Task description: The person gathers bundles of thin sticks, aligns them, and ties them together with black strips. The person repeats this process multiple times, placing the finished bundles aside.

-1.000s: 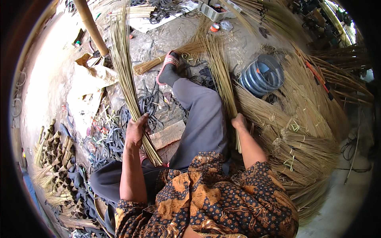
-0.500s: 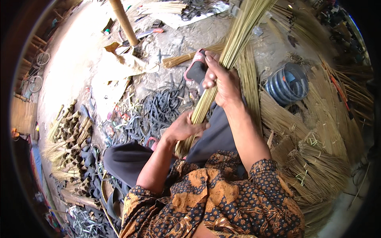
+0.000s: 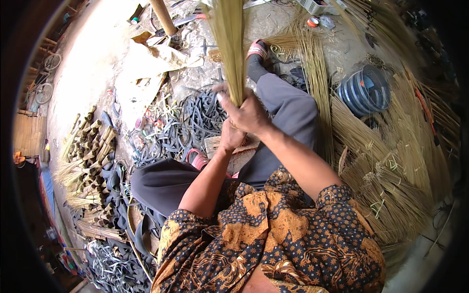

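Observation:
A long bundle of thin straw-coloured sticks (image 3: 228,53) stands nearly upright in front of me, its upper part blurred by motion. My right hand (image 3: 246,113) is closed round its lower part, with thumb and fingertips showing on the left side. Just below, my left hand (image 3: 231,136) is closed at the bundle's bottom end, which the hands hide. Under the left hand a wooden block (image 3: 244,155) lies between my legs. Loose dark rubber strips (image 3: 195,117) are heaped on the ground beyond it.
Many stick bundles (image 3: 391,195) are piled at my right, near a blue translucent bucket (image 3: 364,93). Short tied bundles (image 3: 90,156) are stacked at the left. Long sticks (image 3: 316,73) lie beside my right leg. A bamboo post (image 3: 163,17) rises at the back.
The stick bundle has swung from a rightward slant to nearly upright. My right hand has come down and left, my left hand up, and both now meet at its lower end.

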`<act>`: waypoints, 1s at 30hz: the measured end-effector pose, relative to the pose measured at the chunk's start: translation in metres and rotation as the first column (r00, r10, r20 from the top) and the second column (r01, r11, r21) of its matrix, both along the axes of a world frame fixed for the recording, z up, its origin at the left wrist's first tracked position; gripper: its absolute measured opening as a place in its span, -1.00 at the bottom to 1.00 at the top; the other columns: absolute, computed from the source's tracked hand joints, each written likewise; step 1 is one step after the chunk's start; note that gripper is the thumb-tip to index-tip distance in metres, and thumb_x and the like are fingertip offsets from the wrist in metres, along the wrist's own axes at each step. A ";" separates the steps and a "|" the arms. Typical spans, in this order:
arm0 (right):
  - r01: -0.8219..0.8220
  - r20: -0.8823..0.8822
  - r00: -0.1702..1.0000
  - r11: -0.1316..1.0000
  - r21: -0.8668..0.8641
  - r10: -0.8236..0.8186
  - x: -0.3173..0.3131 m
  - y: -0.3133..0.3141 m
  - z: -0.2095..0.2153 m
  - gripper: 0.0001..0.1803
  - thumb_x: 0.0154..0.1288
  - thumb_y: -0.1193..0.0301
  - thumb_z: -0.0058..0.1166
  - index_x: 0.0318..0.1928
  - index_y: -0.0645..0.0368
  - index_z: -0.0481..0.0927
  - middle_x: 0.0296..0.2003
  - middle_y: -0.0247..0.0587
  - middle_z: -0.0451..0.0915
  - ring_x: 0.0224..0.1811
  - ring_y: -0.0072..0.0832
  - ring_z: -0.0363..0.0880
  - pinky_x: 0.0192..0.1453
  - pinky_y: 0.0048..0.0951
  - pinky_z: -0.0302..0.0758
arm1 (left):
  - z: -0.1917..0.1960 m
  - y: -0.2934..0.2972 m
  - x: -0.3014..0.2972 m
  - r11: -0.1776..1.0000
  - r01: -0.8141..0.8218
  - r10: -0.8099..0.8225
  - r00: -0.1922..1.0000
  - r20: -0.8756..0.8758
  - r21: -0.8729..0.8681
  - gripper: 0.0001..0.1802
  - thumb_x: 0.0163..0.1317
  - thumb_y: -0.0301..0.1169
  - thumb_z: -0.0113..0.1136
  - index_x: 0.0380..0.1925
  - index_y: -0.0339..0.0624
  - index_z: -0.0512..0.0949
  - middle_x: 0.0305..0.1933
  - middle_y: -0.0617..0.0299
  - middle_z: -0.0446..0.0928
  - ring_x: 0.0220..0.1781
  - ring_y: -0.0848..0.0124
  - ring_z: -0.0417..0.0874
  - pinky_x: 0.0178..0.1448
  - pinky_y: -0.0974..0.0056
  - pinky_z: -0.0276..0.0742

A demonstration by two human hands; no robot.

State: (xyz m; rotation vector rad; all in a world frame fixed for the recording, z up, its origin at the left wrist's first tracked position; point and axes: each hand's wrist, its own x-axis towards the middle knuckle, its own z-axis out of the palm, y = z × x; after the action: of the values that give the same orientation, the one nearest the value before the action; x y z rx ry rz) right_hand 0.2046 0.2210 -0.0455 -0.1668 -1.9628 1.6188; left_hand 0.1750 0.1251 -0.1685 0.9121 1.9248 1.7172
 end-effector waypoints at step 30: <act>-0.028 -0.087 0.996 0.868 -0.495 -0.017 0.012 0.085 0.017 -0.53 0.47 0.32 0.28 0.28 0.20 0.51 -0.39 -0.35 0.57 -0.49 -0.61 0.53 -0.37 -0.48 0.60 | 0.014 0.010 0.013 0.937 0.289 -0.240 0.940 0.241 -0.197 -0.70 0.27 -0.30 0.46 -0.16 -0.23 0.60 -0.42 0.16 0.66 -0.42 0.34 0.66 -0.28 0.18 0.60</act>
State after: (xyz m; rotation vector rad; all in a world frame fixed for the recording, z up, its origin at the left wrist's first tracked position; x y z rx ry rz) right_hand 0.2168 0.3057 -0.0284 -0.2825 -1.4420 2.0712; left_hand 0.1878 0.1350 -0.1543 0.8212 1.7250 1.3450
